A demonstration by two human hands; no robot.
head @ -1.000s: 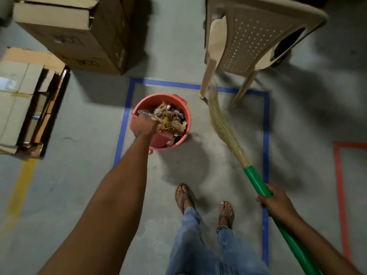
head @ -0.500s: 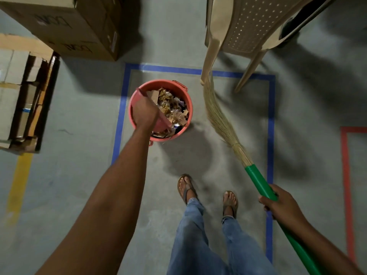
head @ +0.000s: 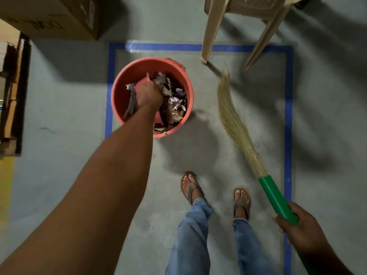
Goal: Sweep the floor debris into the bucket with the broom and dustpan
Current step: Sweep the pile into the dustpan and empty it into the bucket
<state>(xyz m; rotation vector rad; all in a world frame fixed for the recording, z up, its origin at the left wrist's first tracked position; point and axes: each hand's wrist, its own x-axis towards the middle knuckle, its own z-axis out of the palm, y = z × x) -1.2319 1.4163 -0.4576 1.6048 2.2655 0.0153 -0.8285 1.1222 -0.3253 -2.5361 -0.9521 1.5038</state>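
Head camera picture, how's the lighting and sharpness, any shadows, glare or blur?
Head view: dim, with heavy shadows beside the bucket and under the chair; a small glare spot on the blue tape; broom tip slightly smeared; left hand and right hand reasonably sharp; wide-angle stretching enlarges the near forearm.

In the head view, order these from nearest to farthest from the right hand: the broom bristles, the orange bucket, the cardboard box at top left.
Measured from the right hand, at lower right:
1. Broom bristles, just up the green handle, on the right side.
2. Orange bucket, centre-left, inside the blue tape.
3. Cardboard box, far top left corner.
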